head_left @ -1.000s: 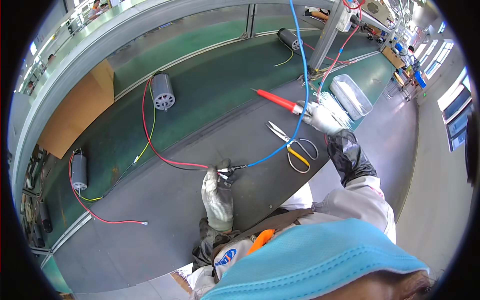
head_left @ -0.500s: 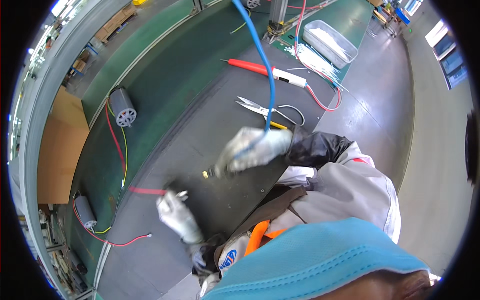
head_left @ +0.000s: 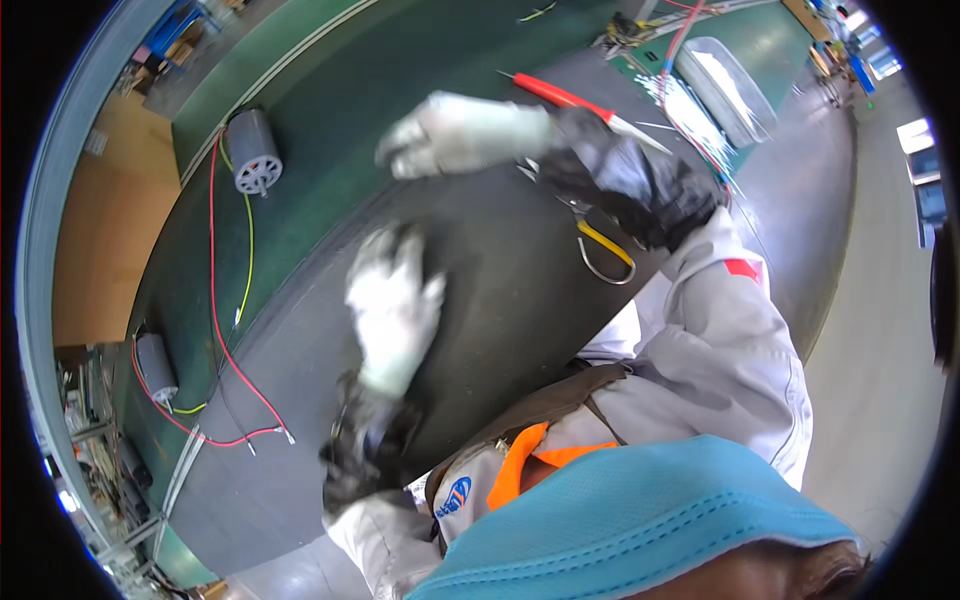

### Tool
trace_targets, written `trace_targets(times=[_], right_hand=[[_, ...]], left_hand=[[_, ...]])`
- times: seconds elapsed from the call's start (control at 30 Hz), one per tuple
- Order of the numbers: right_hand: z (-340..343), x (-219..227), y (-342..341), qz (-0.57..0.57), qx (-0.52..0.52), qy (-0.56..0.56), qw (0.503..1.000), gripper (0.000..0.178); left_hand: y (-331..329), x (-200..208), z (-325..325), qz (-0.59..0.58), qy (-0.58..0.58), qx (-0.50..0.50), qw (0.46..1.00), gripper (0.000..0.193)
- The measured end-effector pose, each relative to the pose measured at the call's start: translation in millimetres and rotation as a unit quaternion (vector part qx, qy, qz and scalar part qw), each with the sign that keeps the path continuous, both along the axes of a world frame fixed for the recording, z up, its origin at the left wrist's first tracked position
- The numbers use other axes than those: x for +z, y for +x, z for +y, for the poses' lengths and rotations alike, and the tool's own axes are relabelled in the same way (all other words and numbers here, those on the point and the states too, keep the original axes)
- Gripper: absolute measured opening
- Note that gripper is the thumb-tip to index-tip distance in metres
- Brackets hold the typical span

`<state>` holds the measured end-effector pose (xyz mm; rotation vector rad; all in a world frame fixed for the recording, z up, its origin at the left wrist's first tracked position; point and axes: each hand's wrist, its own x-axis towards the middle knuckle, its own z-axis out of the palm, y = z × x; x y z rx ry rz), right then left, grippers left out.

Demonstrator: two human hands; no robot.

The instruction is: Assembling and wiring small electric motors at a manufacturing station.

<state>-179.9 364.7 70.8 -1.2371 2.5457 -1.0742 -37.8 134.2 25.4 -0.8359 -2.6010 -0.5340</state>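
My left hand, in a white glove, is above the dark work surface with its fingers spread and nothing in them. Farther off, my right hand, also gloved, reaches leftward over the green belt's edge. Motion smears its fingers, so I cannot tell their grip. Scissors with one yellow handle loop lie under my right forearm, which hides part of them. Left of my hands lies a grey motor with a red wire and a yellow-green wire running from it toward me.
A second grey motor with wires lies at the left. Beyond my right forearm are a red-and-white probe, a loose pile of white cable ties and a clear plastic bin. A brown cardboard sheet stands at far left.
My right hand has moved away and left; the blue hose and brass-tipped tool it held are out of sight. My left hand let go of the red wire and moved farther onto the table.
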Motion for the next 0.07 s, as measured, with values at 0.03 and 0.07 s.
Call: trace_targets(times=[0.03, 0.07], right_hand=[[-5, -6, -31, 0.018, -0.067, 0.045, 0.997, 0.036], [6, -19, -68, 0.085, -0.109, 0.081, 0.987, 0.037]], left_hand=[[-11, -7, 23, -0.004, -0.012, -0.031, 0.999, 0.054], [-19, -5, 23, 0.0, -0.019, -0.032, 0.999, 0.054]])
